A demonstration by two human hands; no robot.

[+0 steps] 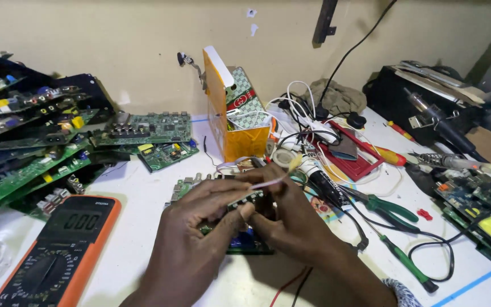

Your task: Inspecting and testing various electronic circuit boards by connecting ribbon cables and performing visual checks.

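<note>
My left hand (194, 227) and my right hand (291, 219) meet at the middle of the white bench, over a green circuit board (245, 241) that lies flat beneath them. Both hands pinch a small dark component (244, 200) between the fingertips. The right hand also grips a thin pale wire (268, 183) that runs up and right from the fingers. Most of the board is hidden by the hands.
An orange multimeter (58, 250) lies front left. Stacked circuit boards (24, 142) fill the left side. An orange box (231, 108) stands behind, with tangled cables (308, 122), a red tray (353, 153), green pliers (390, 207), screwdrivers (407, 261) and more boards (484, 213) to the right.
</note>
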